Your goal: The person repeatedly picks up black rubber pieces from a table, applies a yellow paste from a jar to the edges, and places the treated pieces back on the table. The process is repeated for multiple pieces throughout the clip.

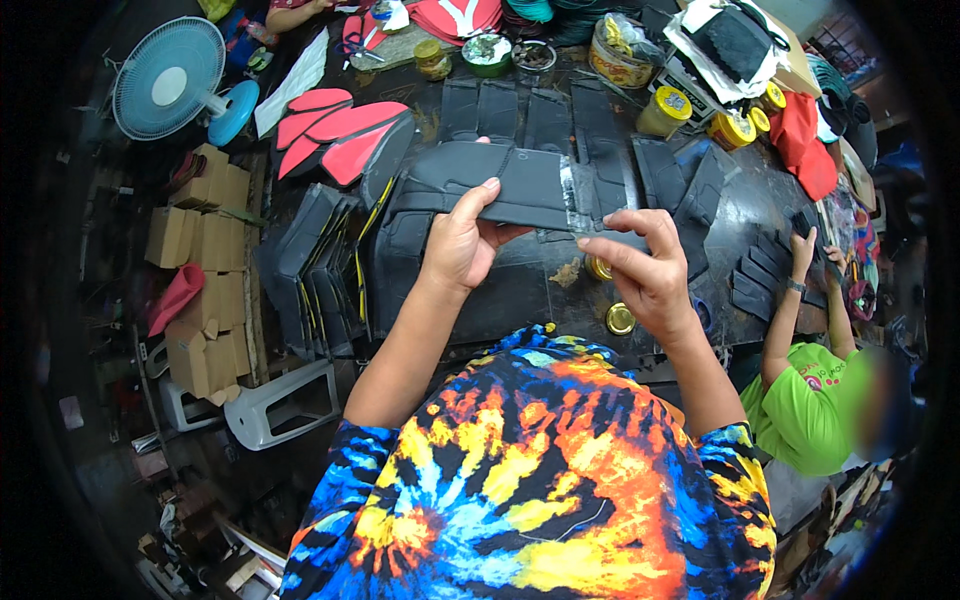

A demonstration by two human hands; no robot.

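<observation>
My left hand (466, 238) grips a flat black padded piece (490, 180) with stitched seam lines, thumb on top and fingers underneath. A whitish, glossy strip (574, 190) runs across the piece's right end. My right hand (650, 262) is at that end, thumb and forefinger apart, their tips close to the near corner; whether they touch it is hard to tell. Similar black pieces (548, 118) lie in a row on the dark table beyond. Below my right hand are a small open jar (598, 268) and a gold lid (620, 319).
Stacked black pieces with yellow edges (318, 268) and red-and-black pieces (340, 130) lie left. Yellow-lidded jars (664, 110) and tubs (487, 54) stand at the back. A blue fan (170, 80), cardboard boxes (205, 240) and a grey stool (285, 405) are left; a green-shirted co-worker (805, 405) works right.
</observation>
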